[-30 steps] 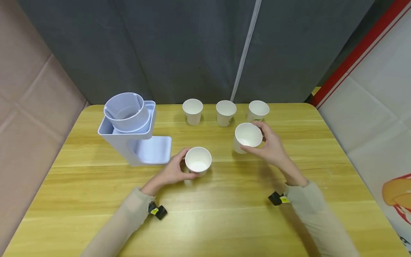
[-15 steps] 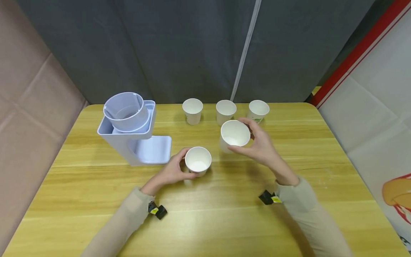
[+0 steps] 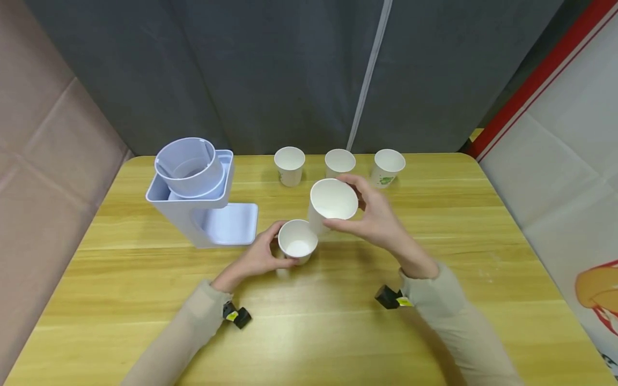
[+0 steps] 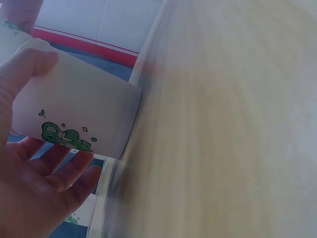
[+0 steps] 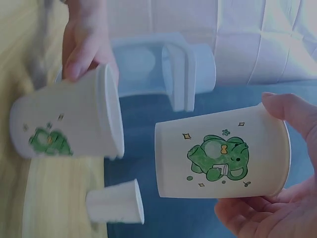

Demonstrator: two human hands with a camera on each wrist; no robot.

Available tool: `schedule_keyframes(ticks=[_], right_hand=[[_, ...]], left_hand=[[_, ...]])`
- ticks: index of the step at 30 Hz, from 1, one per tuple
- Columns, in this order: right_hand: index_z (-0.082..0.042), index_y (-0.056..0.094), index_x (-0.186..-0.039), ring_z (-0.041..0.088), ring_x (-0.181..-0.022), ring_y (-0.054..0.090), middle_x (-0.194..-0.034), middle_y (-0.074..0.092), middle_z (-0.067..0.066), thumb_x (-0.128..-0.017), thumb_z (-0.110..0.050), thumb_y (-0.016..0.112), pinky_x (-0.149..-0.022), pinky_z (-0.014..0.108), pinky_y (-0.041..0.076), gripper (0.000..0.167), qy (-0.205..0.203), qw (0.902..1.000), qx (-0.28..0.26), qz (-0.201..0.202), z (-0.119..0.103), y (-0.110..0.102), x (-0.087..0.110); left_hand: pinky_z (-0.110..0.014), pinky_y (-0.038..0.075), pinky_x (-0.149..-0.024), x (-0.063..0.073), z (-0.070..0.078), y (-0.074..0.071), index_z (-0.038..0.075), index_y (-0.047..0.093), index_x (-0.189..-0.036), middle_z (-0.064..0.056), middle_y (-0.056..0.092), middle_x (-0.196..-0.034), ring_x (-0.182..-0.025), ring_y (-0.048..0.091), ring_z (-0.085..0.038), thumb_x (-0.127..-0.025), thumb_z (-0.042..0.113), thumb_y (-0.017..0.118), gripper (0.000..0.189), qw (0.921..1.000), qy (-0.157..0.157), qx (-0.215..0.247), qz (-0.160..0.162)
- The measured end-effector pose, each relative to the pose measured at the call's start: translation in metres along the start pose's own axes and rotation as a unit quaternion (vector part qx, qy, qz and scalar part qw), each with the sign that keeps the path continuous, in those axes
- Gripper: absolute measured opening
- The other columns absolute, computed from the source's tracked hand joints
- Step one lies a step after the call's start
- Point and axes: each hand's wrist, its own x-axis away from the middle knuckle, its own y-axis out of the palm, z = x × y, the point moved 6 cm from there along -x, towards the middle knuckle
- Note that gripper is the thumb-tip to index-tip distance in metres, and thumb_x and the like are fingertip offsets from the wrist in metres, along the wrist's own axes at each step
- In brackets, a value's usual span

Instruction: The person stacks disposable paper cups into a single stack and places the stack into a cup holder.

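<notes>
My left hand (image 3: 259, 257) grips a white paper cup (image 3: 298, 242) that stands upright on the wooden table. In the left wrist view, the thumb and fingers lie on either side of this cup, which bears a green cartoon print. A second white paper cup (image 3: 333, 201) is pinched between the thumb and fingers of my right hand (image 3: 379, 224), lifted off the table. From the head it overlaps the rear right rim of the first cup. The right wrist view shows the raised cup (image 5: 223, 161), printed with a green bear, a little higher than the left one, with a gap between them.
Three more paper cups stand in a row at the back: a left one (image 3: 289, 166), a middle one (image 3: 339, 162) partly hidden, and a right one (image 3: 388, 167). A pale blue plastic stand (image 3: 190, 206) with a round container (image 3: 187, 167) stands at left. A dark curtain (image 3: 270, 80) hangs behind.
My right hand has carried its cup leftward and higher, from over the right side of the table to the left cup's rear right. The left hand and its cup stay put.
</notes>
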Motion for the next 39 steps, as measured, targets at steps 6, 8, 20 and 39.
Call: schedule_keyframes(ticks=[6,8,20,39], right_hand=[[0.001,0.047,-0.127,0.020,-0.096,0.054,-0.118,0.056,0.010,-0.064,-0.003,0.085,-0.080,0.027,0.047,0.074,-0.005,0.9996,-0.001,-0.027,-0.009,0.015,-0.004],[0.002,0.047,-0.127,0.020,-0.097,0.055,-0.119,0.056,0.010,-0.064,-0.004,0.085,-0.081,0.028,0.047,0.074,-0.009,0.9994,-0.001,-0.035,-0.011,0.020,-0.005],[0.001,0.050,-0.125,0.020,-0.100,0.056,-0.118,0.058,0.010,-0.063,-0.012,0.087,-0.082,0.039,0.049,0.073,-0.022,0.9962,0.027,-0.080,0.000,0.046,-0.006],[0.003,0.049,-0.126,0.029,-0.107,0.052,-0.121,0.054,0.015,-0.062,-0.017,0.087,-0.084,0.046,0.049,0.077,-0.025,0.9896,0.055,-0.130,0.038,0.074,0.000]], left_hand=[[-0.045,0.042,-0.095,0.000,0.001,0.000,-0.001,0.045,-0.129,-0.016,0.056,-0.121,-0.107,0.054,-0.027,-0.066,0.005,0.083,0.074,0.9999,0.007,-0.008,-0.003],[-0.045,0.043,-0.094,0.000,0.002,0.000,-0.001,0.045,-0.130,-0.015,0.056,-0.121,-0.107,0.054,-0.026,-0.066,0.004,0.083,0.074,0.9999,0.011,-0.010,-0.003],[-0.047,0.041,-0.096,0.001,0.000,0.000,-0.001,0.041,-0.135,-0.017,0.051,-0.129,-0.115,0.049,-0.028,-0.067,0.002,0.081,0.079,0.9998,0.016,-0.011,-0.005],[-0.047,0.033,-0.103,0.001,-0.001,0.000,-0.001,0.041,-0.135,-0.017,0.052,-0.128,-0.117,0.048,-0.030,-0.067,0.005,0.082,0.080,0.9999,0.001,-0.011,-0.005]])
